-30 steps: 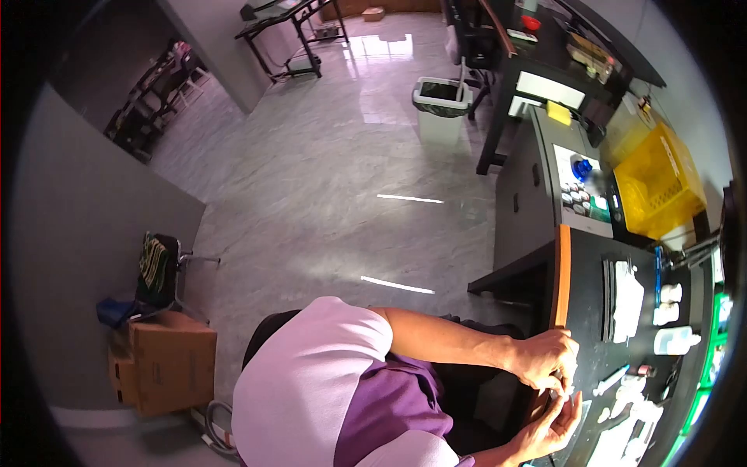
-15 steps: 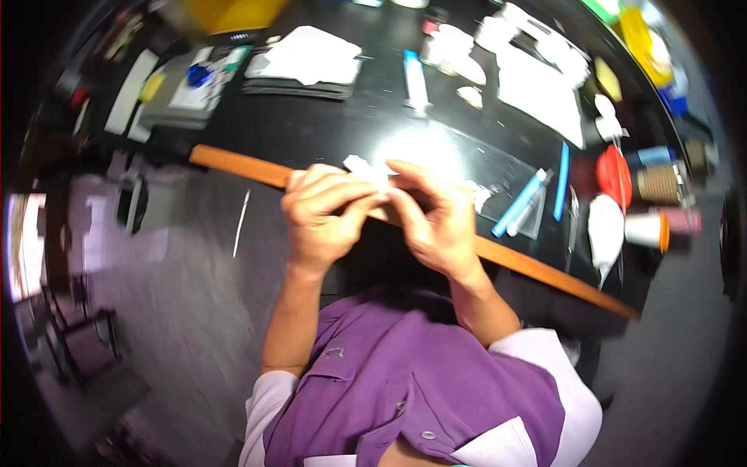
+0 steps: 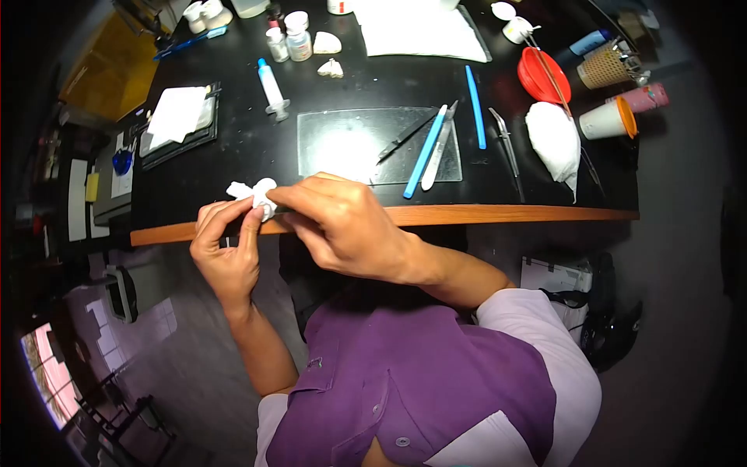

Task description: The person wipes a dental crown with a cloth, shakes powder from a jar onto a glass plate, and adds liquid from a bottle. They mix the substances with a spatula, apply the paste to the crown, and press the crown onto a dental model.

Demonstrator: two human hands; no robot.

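My left hand (image 3: 227, 261) pinches a small lumpy white piece (image 3: 264, 196), with a rounded knob and a stub at its left, between thumb and fingertips. It is held just above the table's wooden front edge. From the right, the closed fingers of my right hand (image 3: 354, 229) press on the same piece; its fingertips partly hide it. Beyond my right hand, a clear glass plate (image 3: 331, 128) lies on the black table. On the plate rest a blue stick-like tool (image 3: 426, 152), a white-handled knife (image 3: 440, 156) and a slim black tool (image 3: 405, 138).
A blue-tipped syringe (image 3: 271, 89), small bottles (image 3: 297, 39) and white papers (image 3: 420, 31) lie farther back. At right are a blue stick (image 3: 475, 107), tweezers (image 3: 506, 144), a white cloth bundle (image 3: 554, 136), a red bowl (image 3: 537, 76) and a cup (image 3: 603, 122). The wooden edge (image 3: 467, 212) runs in front.
My view has turned and sharpened. Both hands, still together on the white piece, now stand farther left along the table edge, and my right hand reaches across from the right.
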